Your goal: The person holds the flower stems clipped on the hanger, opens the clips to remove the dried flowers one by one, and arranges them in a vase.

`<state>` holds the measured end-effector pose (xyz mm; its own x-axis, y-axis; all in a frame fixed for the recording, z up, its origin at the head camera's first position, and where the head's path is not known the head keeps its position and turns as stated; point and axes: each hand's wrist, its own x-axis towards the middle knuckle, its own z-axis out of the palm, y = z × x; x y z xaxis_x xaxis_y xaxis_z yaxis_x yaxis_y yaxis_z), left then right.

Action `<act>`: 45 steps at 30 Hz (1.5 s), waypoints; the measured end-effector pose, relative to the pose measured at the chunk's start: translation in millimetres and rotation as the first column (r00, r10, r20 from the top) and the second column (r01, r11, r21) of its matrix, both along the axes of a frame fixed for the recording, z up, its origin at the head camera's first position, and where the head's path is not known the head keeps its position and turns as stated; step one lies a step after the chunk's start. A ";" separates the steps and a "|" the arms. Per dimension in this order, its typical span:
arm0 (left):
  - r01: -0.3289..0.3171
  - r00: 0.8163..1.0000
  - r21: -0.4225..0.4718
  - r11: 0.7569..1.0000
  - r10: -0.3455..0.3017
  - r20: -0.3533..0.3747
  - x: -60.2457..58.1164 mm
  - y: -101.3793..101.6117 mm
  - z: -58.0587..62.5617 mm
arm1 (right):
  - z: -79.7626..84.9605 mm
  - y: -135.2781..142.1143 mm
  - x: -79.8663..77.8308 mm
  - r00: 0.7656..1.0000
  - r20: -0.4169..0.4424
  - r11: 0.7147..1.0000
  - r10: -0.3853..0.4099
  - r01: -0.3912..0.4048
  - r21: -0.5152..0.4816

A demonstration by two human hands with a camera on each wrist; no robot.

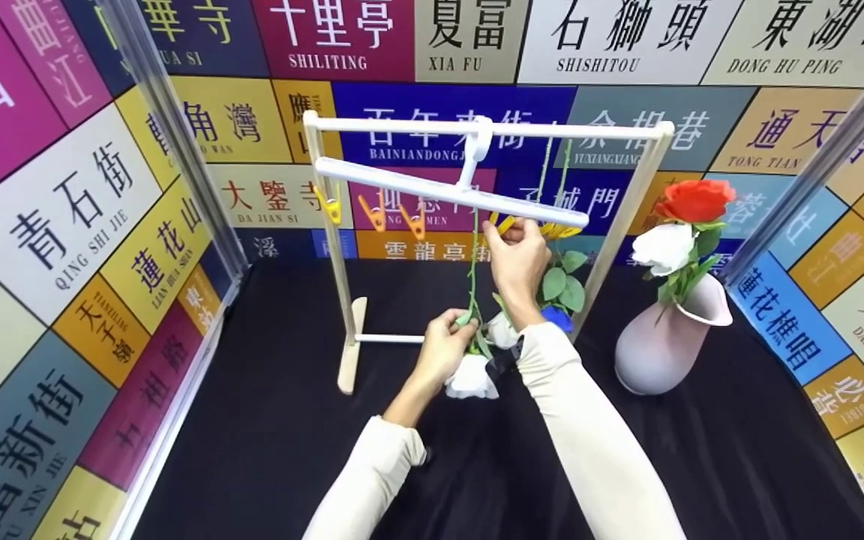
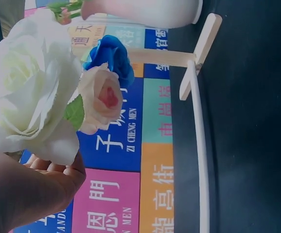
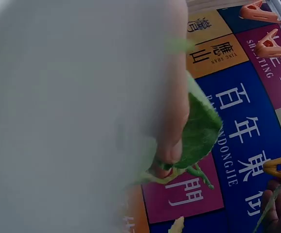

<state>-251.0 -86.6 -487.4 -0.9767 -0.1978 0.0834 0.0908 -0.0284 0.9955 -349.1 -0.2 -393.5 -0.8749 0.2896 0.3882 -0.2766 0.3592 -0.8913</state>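
My left hand (image 1: pixel 443 349) pinches the green stem of a white rose (image 1: pixel 472 377), which hangs head down. That rose (image 2: pixel 31 92) looms large in the left wrist view. Higher up, my right hand (image 1: pixel 520 262) pinches a yellow clip (image 1: pixel 505 225) under the tilted white clip hanger (image 1: pixel 432 193). The rose's stem rises toward the hanger, left of this hand. In the right wrist view, the yellow clip (image 3: pixel 279 167) shows at the right edge, while a pale blur hides much of the left side. A blush rose (image 2: pixel 101 99) and a blue rose (image 2: pixel 110 58) hang nearby.
The hanger hooks over a wooden rack's top bar (image 1: pixel 394 126). Several orange and yellow clips (image 1: pixel 376 216) dangle from its left half. A pale vase (image 1: pixel 657 352) holding a red rose (image 1: pixel 694 200) and another white rose (image 1: pixel 663 249) stands right. Black cloth (image 1: pixel 267 450) covers the table.
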 end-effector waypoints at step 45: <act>-0.010 1.000 0.052 0.999 0.009 0.028 28.3 -17.3 6.0 | -16.4 1.8 1.1 0.981 -0.171 0.995 0.091 -0.097 -0.027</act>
<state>-222.7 -103.9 -481.4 -0.9766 -0.2104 0.0454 0.0633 -0.0794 0.9948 -348.0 1.6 -409.9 -0.8212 0.2253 0.5243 -0.4559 0.2937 -0.8402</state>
